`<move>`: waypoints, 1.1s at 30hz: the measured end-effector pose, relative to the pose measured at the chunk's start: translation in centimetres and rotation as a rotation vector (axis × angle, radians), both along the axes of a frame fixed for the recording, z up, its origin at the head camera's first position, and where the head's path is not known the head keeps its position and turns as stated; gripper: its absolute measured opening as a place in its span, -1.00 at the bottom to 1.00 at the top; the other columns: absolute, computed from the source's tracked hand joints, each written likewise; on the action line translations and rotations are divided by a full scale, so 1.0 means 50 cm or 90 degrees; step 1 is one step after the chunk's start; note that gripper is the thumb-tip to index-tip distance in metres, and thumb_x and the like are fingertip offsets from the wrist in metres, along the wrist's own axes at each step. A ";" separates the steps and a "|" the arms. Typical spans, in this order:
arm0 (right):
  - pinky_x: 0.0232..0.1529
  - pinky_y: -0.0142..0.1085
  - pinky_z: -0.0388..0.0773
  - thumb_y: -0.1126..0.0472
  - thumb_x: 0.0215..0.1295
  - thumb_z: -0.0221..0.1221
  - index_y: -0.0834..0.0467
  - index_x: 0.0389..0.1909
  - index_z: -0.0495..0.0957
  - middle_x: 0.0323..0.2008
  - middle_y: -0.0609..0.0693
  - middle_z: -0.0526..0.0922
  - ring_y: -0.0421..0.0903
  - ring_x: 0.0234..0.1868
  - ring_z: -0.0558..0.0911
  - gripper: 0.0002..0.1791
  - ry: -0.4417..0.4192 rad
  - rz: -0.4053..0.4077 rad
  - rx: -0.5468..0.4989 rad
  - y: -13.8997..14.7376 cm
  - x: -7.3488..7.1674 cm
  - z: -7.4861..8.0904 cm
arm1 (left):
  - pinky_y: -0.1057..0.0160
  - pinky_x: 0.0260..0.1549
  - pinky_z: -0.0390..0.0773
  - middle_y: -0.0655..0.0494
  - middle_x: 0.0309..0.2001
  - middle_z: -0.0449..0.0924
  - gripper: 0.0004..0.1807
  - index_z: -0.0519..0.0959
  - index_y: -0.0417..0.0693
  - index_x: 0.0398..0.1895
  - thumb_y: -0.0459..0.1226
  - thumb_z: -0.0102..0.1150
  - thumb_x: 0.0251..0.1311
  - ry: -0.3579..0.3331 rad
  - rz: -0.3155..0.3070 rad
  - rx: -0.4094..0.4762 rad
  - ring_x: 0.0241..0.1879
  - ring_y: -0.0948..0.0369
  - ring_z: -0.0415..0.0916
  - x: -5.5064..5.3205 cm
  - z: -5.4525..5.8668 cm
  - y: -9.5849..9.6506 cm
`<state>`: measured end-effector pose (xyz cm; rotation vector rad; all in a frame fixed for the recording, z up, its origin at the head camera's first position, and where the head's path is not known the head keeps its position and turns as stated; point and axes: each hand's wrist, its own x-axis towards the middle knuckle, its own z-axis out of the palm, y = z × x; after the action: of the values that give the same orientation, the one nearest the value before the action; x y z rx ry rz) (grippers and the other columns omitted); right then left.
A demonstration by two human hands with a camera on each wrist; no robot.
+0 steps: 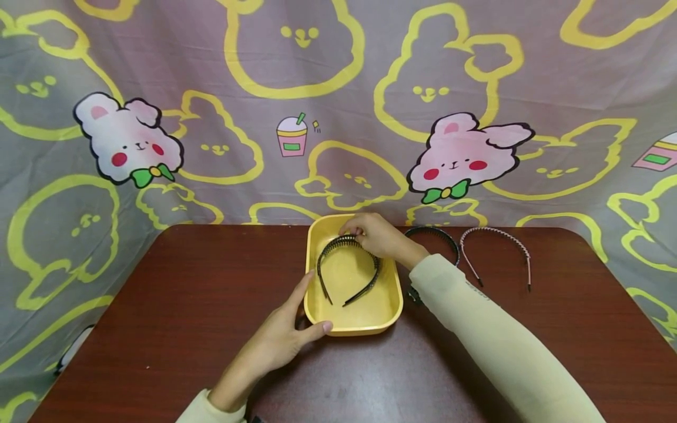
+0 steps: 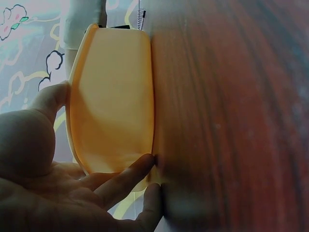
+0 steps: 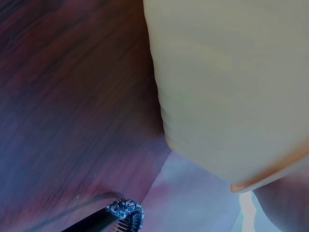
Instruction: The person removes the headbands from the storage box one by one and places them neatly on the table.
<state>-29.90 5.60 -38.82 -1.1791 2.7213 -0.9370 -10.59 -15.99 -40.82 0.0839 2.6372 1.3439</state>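
Observation:
A yellow rectangular box [image 1: 359, 317] stands on the table. Inside lies a black toothed headband [image 1: 338, 241], its curve toward the back and its two ends toward the front. My right hand [image 1: 372, 235] reaches over the box's right rim and pinches the top of this headband. In the right wrist view the box wall [image 3: 231, 87] blocks the fingers. My left hand [image 1: 280, 338] braces the box's front left corner, thumb on the rim and extended fingers against the outer side; the left wrist view shows the fingertips [image 2: 147, 162] low on the wall.
Right of the box lie a dark headband [image 1: 446, 235], partly under the right forearm, and a pink wrapped headband [image 1: 497, 230]. Sparkly stones show on a headband [image 3: 124, 209] in the right wrist view. A patterned curtain [image 1: 338, 117] hangs behind the brown table [image 1: 174, 305].

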 end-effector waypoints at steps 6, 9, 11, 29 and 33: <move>-0.05 -0.16 0.60 0.64 0.22 0.08 0.24 -0.04 0.78 -0.24 0.16 0.74 0.02 -0.16 0.63 -0.55 -0.005 -0.003 -0.016 0.003 0.001 0.002 | -0.28 0.45 0.29 -0.18 0.56 0.30 0.09 -0.05 0.34 0.73 0.01 0.46 0.27 0.000 0.001 0.002 0.49 -0.12 0.35 0.001 0.000 0.000; -0.05 -0.16 0.60 0.64 0.23 0.10 0.24 -0.04 0.77 -0.24 0.16 0.73 0.02 -0.16 0.63 -0.57 -0.010 -0.006 -0.022 0.005 0.002 0.005 | -0.29 0.45 0.29 -0.19 0.57 0.29 0.09 -0.05 0.37 0.72 0.02 0.46 0.27 0.000 0.001 0.000 0.49 -0.13 0.34 0.001 0.000 0.000; -0.05 -0.16 0.60 0.63 0.23 0.10 0.23 -0.03 0.78 -0.24 0.15 0.73 0.02 -0.16 0.63 -0.57 -0.015 -0.007 -0.023 0.006 0.002 0.007 | -0.29 0.44 0.30 -0.19 0.56 0.29 0.09 -0.05 0.39 0.72 0.02 0.46 0.27 0.000 0.001 0.000 0.49 -0.13 0.35 0.001 0.000 0.000; -0.03 -0.13 0.59 0.59 0.27 0.06 0.12 -0.03 0.81 -0.22 0.06 0.73 -0.03 -0.14 0.62 -0.52 -0.036 -0.027 -0.025 0.014 0.000 0.026 | -0.30 0.45 0.29 -0.19 0.58 0.26 0.09 -0.05 0.40 0.72 0.02 0.45 0.28 0.000 -0.002 -0.002 0.50 -0.16 0.32 0.001 -0.003 -0.001; -0.01 -0.12 0.60 0.59 0.27 0.07 0.15 -0.02 0.80 -0.21 0.08 0.73 -0.01 -0.13 0.63 -0.54 -0.034 -0.024 -0.035 0.019 0.003 0.033 | -0.32 0.44 0.29 -0.19 0.59 0.25 0.09 -0.06 0.43 0.72 0.05 0.45 0.27 -0.002 -0.002 -0.004 0.51 -0.17 0.31 0.001 -0.004 -0.001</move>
<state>-29.76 6.53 -37.16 -1.0968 2.7022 -1.0379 -10.51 -16.05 -41.03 0.0861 2.6382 1.3325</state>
